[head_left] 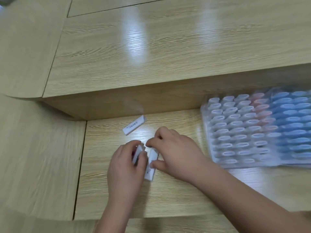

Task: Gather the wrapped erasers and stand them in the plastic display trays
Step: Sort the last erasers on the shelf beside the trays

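Erasers in white wrappers on wood table, plastic tray at right filled and blurred, left hand clutching one eraser, right hand pinching another, third eraser loose beyond.

The loose wrapped eraser lying on the surface carries dark printing along its sleeve, too blurred to read.
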{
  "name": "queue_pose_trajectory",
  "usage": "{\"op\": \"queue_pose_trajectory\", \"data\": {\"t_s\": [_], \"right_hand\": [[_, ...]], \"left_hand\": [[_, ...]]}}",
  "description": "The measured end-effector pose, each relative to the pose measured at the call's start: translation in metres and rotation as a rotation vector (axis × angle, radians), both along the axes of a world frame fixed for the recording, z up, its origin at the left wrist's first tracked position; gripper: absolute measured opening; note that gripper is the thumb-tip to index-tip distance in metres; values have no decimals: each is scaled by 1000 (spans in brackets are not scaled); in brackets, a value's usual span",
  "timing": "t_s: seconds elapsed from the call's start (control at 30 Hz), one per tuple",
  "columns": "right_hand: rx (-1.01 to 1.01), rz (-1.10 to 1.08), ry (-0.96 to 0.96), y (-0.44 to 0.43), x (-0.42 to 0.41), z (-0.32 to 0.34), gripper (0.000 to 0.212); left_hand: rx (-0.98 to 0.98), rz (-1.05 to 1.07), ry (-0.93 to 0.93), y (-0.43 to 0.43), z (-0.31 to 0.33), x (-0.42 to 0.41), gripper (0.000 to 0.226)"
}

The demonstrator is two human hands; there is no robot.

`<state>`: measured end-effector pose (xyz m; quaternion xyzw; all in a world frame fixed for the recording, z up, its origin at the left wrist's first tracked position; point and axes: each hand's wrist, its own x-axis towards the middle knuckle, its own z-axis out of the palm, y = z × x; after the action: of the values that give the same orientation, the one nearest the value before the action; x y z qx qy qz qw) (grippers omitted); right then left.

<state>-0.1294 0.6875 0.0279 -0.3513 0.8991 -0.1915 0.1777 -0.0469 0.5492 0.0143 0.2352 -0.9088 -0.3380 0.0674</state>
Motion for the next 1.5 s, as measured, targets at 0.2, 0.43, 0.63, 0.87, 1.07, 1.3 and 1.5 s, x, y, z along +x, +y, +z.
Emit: {"op": "queue_pose_trajectory", "data": {"t_s": [0.2, 0.43, 0.63, 0.87, 1.07, 1.3, 1.5], "right_hand": [[-126, -130, -166, 2, -6, 3, 17], [-372, -176, -158, 53, -7, 58, 9], [-644, -432, 22, 194, -16, 105, 9], [-489, -484, 271, 266, -11, 85, 12], [-423, -353, 314, 262, -19, 52, 14], [-361, -256, 385, 259, -26, 33, 14], [-351, -220, 399, 260, -25, 31, 17]], "left_hand": [[299, 193, 31, -2, 14, 0, 13], [422, 259, 234, 15, 67, -9, 10], [423, -43, 436, 103, 104, -17, 22], [154, -376, 553, 194, 77, -30, 5], [19, -371, 540, 211, 45, -34, 3], [-125, -459, 565, 218, 26, -38, 2], [-193, -541, 528, 214, 23, -41, 4]]}}
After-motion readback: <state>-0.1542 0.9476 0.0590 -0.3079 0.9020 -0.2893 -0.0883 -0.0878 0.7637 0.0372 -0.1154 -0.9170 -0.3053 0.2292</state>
